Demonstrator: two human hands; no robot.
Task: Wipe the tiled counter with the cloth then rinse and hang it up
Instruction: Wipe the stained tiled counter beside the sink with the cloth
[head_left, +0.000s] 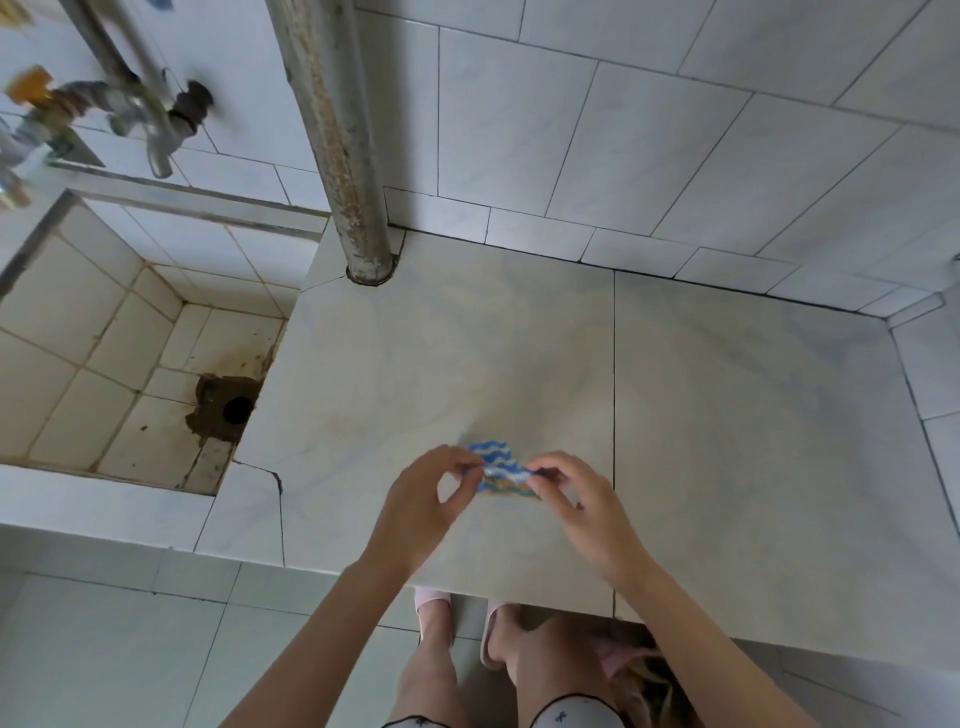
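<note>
Cloth (494, 458) was pinched at its edge by my left hand (422, 500) and right hand (577, 500), over the near part of the tiled counter (727, 415); wiping had not begun; next move, I judged, required spreading it flat and pressing down.

There is just one camera. It sits up high on the person's head and looks down and a bit forward. The tiled surface (675, 415) is close below it, filling the middle. The tiled wall (623, 130) is at the far side, the sink (78, 312) at the left, the floor (130, 649) nearest.
</note>
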